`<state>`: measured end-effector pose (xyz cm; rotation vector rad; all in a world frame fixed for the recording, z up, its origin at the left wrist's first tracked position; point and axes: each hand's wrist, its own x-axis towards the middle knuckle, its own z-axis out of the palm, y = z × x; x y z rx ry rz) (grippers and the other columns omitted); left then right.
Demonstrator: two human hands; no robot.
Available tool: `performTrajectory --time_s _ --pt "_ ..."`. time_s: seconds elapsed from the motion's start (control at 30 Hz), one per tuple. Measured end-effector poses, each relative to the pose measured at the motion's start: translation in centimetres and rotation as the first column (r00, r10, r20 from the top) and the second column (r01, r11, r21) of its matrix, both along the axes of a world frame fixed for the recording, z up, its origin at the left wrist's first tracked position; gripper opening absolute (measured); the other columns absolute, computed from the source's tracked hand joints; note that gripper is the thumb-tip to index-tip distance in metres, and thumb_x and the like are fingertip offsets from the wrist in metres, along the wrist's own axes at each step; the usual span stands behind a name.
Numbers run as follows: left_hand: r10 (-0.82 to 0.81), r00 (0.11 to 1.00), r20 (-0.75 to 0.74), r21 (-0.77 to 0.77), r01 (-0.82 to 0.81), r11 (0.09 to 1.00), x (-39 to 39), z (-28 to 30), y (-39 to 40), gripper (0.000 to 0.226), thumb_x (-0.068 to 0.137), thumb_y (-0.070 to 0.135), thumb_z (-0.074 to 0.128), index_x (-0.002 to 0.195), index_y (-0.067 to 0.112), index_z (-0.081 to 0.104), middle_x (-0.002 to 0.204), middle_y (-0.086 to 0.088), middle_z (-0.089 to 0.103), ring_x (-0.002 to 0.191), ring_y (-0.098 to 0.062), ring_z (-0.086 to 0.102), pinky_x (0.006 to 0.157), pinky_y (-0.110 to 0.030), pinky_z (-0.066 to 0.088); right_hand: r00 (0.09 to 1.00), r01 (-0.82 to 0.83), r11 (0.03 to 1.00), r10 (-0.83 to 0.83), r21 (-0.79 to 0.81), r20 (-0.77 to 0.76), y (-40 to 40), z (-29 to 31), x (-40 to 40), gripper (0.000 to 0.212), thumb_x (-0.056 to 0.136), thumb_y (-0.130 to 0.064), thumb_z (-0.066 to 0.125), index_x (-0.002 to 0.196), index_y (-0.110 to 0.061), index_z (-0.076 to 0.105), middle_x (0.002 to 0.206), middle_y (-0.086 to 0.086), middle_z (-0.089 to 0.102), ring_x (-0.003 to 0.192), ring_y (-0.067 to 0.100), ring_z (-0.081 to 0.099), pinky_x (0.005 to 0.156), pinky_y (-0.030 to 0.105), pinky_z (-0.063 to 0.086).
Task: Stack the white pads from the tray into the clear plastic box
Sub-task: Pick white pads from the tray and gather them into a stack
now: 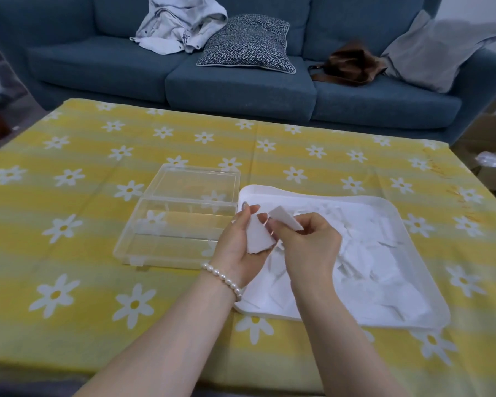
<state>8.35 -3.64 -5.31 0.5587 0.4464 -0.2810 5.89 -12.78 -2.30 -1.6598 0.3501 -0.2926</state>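
Observation:
A white tray (407,213) sits on the table right of centre, filled with several loose white pads (367,253). Left of it stands the clear plastic box (143,236), open, its lid (195,181) folded back; nothing shows inside. Above the tray's left edge, my left hand (238,253), with a pearl bracelet at the wrist, holds a small stack of white pads (258,236) in its palm. My right hand (309,245) pinches one white pad (287,220) between thumb and fingers, just above that stack.
The table is covered with a yellow cloth (98,282) printed with white daisies. A blue sofa (241,81) stands behind it, carrying a grey garment, a patterned cushion, a brown bag (350,64) and a grey pillow. Cardboard boxes (493,156) sit on the floor at right.

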Motion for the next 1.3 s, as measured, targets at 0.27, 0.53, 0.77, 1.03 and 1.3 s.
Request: performTrajectory --time_s 0.27,0.53,0.77,1.03,1.3 --pt "-0.123 0.992 0.031 0.012 0.122 0.992 0.3 0.7 1.0 0.06 0.085 0.07 0.035 0.09 0.015 0.056 0.085 -0.014 0.064 0.056 -0.024 0.057 0.047 -0.023 0.046 0.833 -0.54 0.84 0.542 0.055 -0.109 -3.7 2.0 0.5 0.012 0.077 -0.008 0.073 0.068 -0.002 0.069 0.055 0.007 0.064 0.043 0.011 0.048 0.042 0.018 0.037" --pt "-0.315 0.938 0.147 0.012 0.317 0.948 -0.3 0.6 0.5 0.071 0.081 0.075 0.031 0.106 0.014 0.057 0.095 -0.01 0.073 0.081 -0.027 0.071 0.063 -0.03 0.053 0.629 -0.724 0.689 0.648 -0.02 -0.43 -3.9 2.0 0.4 0.034 0.088 -0.021 0.063 0.069 0.006 0.061 0.045 -0.001 0.051 0.038 0.009 0.04 0.039 0.017 0.031" --pt "-0.38 0.915 0.136 0.184 0.354 0.917 -0.5 0.3 0.0 0.07 0.068 0.076 0.04 0.098 0.016 0.062 0.083 -0.003 0.073 0.069 -0.019 0.068 0.061 -0.029 0.031 0.524 -0.8 0.6 0.668 -0.035 -0.529 -4.1 2.4 0.4 0.029 0.092 -0.025 0.058 0.068 -0.008 0.059 0.044 -0.007 0.042 0.041 0.009 0.036 0.041 0.017 0.028" --pt "-0.395 0.911 0.117 0.203 0.368 0.908 -0.7 0.0 -0.4 0.065 0.068 0.074 0.042 0.097 0.017 0.057 0.062 0.004 0.058 0.049 -0.016 0.055 0.042 -0.022 0.036 0.589 -0.792 0.546 0.562 -0.274 -0.581 -3.7 1.8 0.4 0.04 0.087 -0.037 0.061 0.054 -0.015 0.059 0.047 -0.007 0.046 0.049 0.012 0.041 0.053 0.023 0.033" --pt "-0.362 0.932 0.006 -0.033 0.362 0.932 -0.4 0.5 0.5 0.08 0.083 0.077 0.031 0.107 0.006 0.061 0.074 -0.008 0.062 0.067 -0.023 0.066 0.054 -0.028 0.052 0.874 -0.469 0.601 0.421 -0.647 -0.242 -4.5 3.6 0.0 0.048 0.05 -0.039 0.085 0.067 -0.025 0.042 0.07 -0.014 0.052 0.065 0.004 0.046 0.057 0.024 0.033"
